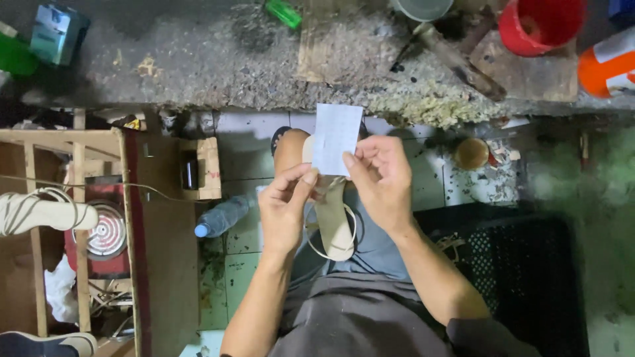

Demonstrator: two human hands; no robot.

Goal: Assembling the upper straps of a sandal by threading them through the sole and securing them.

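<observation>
Both my hands are up over my lap, working a small white paper slip (336, 137). Left hand (286, 210) pinches the slip's lower left corner, thumb pressed to forefinger; right hand (380, 180) pinches the lower right edge, fingers curled and closed on it. Slip stands upright and flat between the two pinches, which I'd guess keeps it taut and facing me. Directly below the slip, a beige sandal sole (333, 221) lies lengthwise on my knee, thin strap loop hanging around its heel end; knee looks to be the rest so both hands stay free. Whether the slip touches the sole's toe end, can't tell, the hands cover that joint. Above the slip: rough workbench (218, 73) covered in sawdust, with a red cup (539, 25) at its far right, a wooden-handled tool (456, 61) just left of the cup, and a green lighter (283, 13) top centre. Left of the sole: clear plastic bottle with blue cap (221, 216) lying on the tiled floor, and further left a wooden rack (79, 142) with a finished strappy sandal (43, 211). Right of the sole: black plastic crate (522, 264).
</observation>
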